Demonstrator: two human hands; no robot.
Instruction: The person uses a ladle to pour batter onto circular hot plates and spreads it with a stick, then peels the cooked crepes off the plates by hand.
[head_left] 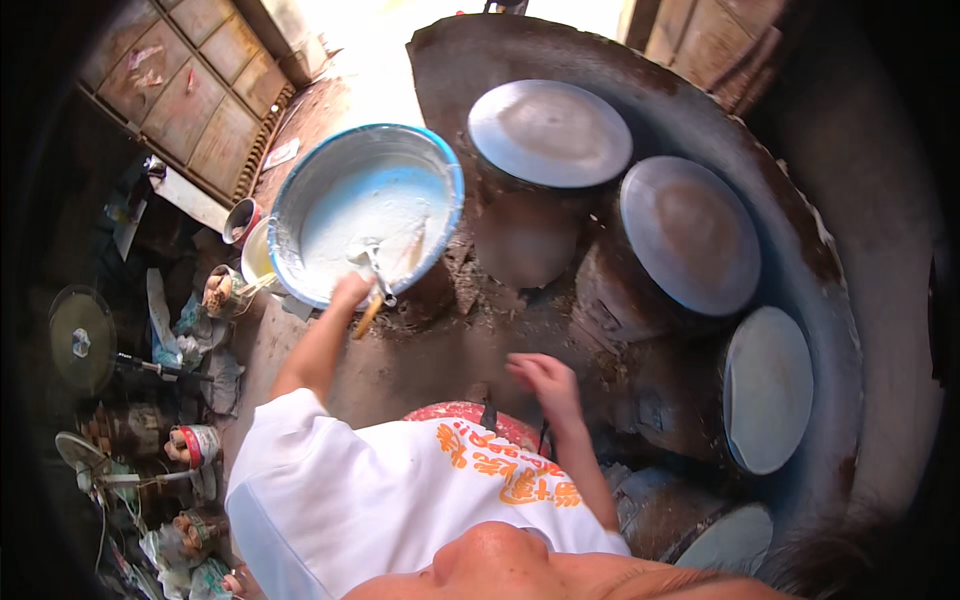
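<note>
Reaching a blue-rimmed basin (335, 175) and wooden-handled utensil (369, 315), the left hand (350, 290) has an unclear grip; the right hand (550, 384) hovers unclenched.

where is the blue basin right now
In the head view, the basin is left of centre, by the left hand, with a grey disc to its right.

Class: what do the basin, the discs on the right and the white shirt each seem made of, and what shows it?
Basin: plastic or enamelled metal; smooth, blue rim.
Discs: likely metal, perhaps stone; dull and smooth, two with brownish patches.
Shirt: matte fabric, perhaps cotton; it drapes softly.
</note>
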